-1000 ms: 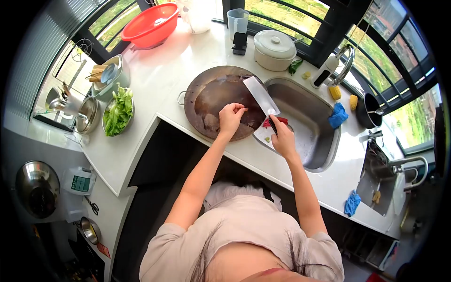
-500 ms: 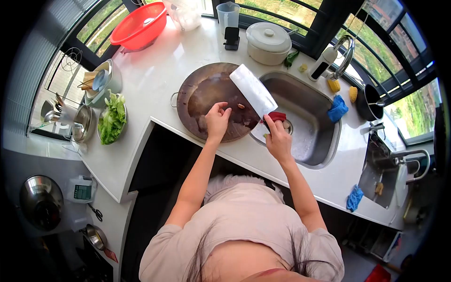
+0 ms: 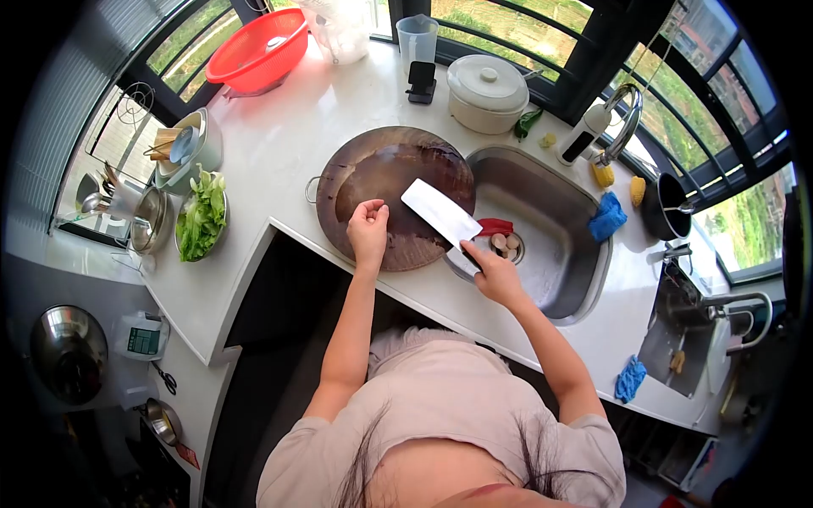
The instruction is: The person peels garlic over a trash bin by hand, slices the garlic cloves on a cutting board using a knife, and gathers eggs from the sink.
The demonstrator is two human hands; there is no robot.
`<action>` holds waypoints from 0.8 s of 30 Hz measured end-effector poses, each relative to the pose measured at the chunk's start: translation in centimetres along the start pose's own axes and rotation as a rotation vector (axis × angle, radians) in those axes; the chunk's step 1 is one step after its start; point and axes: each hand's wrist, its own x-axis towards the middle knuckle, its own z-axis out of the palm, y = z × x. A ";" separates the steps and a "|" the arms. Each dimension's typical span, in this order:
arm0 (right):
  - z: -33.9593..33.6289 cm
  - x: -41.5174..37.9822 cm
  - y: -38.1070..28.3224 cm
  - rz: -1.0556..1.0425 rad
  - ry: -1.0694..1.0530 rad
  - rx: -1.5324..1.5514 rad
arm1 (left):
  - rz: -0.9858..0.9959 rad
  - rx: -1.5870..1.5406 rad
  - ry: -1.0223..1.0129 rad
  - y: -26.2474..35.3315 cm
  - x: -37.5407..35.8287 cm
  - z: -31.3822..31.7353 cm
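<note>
My right hand (image 3: 500, 278) grips the dark handle of a cleaver (image 3: 439, 212), its broad blade lying slanted over the right part of a round wooden chopping board (image 3: 339, 173). At the board's left front, my left hand (image 3: 368, 233) is closed with thumb and fingertips together; whatever they may hold is too small or hidden to make out. Dark wet patches mark the board's surface. In the sink (image 3: 572, 292) beside it lie a red item (image 3: 495, 226) and several pale round pieces (image 3: 506, 244) at the drain.
A lidded cream pot (image 3: 487, 93), black phone stand (image 3: 421, 83) and red colander (image 3: 258, 52) stand at the back. Leafy lettuce (image 3: 201, 220) sits in a bowl on the left. Blue cloths (image 3: 606, 218), corn pieces (image 3: 637, 190) and a black pan (image 3: 666, 207) are on the right.
My left hand has moved left and its fingers have closed. The cleaver has come down lower over the board. The small clove-like piece seen on the board is no longer visible there.
</note>
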 end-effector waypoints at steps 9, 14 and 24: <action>-4.7 0.9 0.1 0.412 -0.103 1.193 | 0.269 0.266 -0.233 0.2 -0.9 4.0; -4.8 1.2 0.9 0.480 -0.051 1.333 | 0.360 0.503 -0.213 -0.4 0.4 6.3; -4.3 0.9 0.7 0.395 -0.018 1.245 | 0.480 0.521 -0.118 0.0 3.5 5.8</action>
